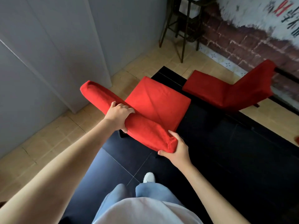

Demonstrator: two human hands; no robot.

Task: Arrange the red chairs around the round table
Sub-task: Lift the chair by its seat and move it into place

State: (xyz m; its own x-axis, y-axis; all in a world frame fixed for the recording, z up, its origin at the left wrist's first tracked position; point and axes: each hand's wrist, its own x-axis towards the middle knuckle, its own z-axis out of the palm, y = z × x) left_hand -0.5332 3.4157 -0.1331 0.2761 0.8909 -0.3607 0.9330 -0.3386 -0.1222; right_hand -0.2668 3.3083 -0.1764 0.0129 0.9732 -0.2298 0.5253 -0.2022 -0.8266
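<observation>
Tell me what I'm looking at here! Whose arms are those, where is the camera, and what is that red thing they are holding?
The camera sits on a person's head and looks down, so you see that person's own arms, jeans and one white shoe. There is no machine, just two bare hands. The left hand grips the top of the backrest of a red chair, with fingers curled over it. The right hand holds the backrest's near corner. That chair stands partly on a dark floor and partly on tan tiles. A second red chair stands farther off, near a brick wall. A dark stool stands in the corner. No round table shows in this picture.
</observation>
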